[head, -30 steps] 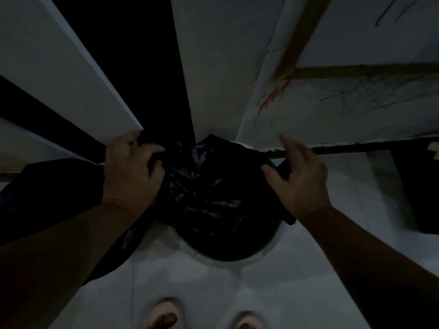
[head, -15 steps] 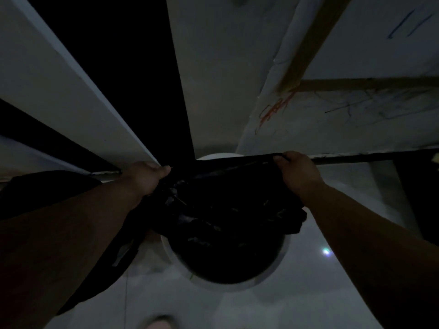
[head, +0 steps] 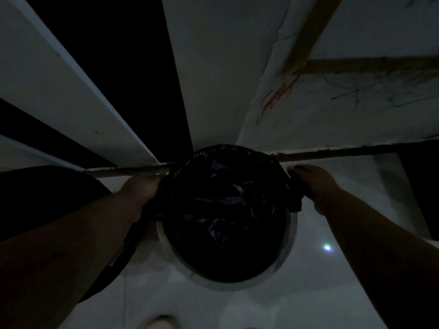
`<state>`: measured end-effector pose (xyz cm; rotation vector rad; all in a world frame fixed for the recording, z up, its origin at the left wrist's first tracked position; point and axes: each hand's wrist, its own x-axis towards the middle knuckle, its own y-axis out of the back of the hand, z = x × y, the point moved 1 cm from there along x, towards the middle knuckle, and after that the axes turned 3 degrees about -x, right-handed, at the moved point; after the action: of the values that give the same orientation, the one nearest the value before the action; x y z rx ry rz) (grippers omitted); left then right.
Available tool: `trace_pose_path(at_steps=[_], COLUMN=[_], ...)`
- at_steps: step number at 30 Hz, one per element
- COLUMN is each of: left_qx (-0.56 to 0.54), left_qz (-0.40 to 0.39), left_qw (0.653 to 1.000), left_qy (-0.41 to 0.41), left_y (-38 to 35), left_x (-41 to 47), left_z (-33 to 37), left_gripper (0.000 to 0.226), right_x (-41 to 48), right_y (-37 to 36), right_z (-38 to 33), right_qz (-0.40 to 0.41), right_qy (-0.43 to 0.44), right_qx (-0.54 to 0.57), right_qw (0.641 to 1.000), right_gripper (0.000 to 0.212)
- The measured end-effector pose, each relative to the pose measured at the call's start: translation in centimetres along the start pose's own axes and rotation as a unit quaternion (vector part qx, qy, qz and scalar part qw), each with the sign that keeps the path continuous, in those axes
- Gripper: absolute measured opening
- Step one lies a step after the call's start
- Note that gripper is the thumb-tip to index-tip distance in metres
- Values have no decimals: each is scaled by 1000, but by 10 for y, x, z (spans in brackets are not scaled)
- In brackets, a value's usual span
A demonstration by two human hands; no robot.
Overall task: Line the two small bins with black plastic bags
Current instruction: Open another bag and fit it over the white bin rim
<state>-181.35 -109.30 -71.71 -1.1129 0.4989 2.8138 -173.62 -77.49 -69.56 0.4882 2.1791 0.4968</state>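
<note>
A small round white bin (head: 292, 230) stands on the pale floor below me in dim light. A crumpled black plastic bag (head: 225, 198) lies in its mouth, and the bag's edge is folded over the far rim. My left hand (head: 140, 189) grips the bag's edge at the bin's left side. At the right side my right hand (head: 313, 184) holds the bag's edge down outside the rim. The near rim of the bin shows bare and white. The inside of the bin is hidden by the bag.
A white wall corner (head: 213, 91) and a scribbled wall (head: 344, 103) rise just behind the bin. A large dark shape (head: 47, 186) lies on the floor at the left, under my left arm. A toe of my foot (head: 161, 322) shows at the bottom edge.
Both hands have pulled the bag's mouth apart and down, from above the bin to its left and right sides. The bag's edge now covers the far rim.
</note>
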Motion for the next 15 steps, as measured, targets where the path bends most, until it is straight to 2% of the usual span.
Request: trace_pose_path(at_steps=[2, 4, 5, 6, 8, 9, 11, 12, 15], left_qx=[143, 222, 252, 291, 408, 454, 491, 506, 574], left_qz=[67, 147, 138, 96, -19, -73, -149, -171, -174], left_qw=[984, 937, 911, 892, 853, 838, 818, 800, 695], left_qy=[-86, -226, -295, -333, -326, -294, -260, -273, -397], left_y=[10, 13, 9, 4, -4, -4, 3, 7, 19], left_x=[-17, -38, -52, -63, -81, -86, -91, -94, -102], left_z=[7, 21, 28, 34, 40, 40, 39, 38, 22], left_gripper=[35, 34, 39, 48, 68, 73, 70, 61, 26], right_x=[-23, -52, -65, -75, -90, -95, -101, -105, -119], right_y=[9, 9, 6, 2, -9, -13, -14, -12, -5], right_z=[0, -9, -13, -15, -18, -18, -15, -12, 4], right_qz=[86, 116, 97, 59, -43, -88, -133, -142, -120], right_qy=[103, 215, 264, 298, 307, 289, 279, 287, 324], right_qx=[-18, -79, -115, -161, -289, -347, -416, -446, -520], right_qw=[991, 966, 953, 939, 906, 888, 855, 836, 781], right_gripper=[46, 53, 62, 75, 102, 105, 90, 77, 37])
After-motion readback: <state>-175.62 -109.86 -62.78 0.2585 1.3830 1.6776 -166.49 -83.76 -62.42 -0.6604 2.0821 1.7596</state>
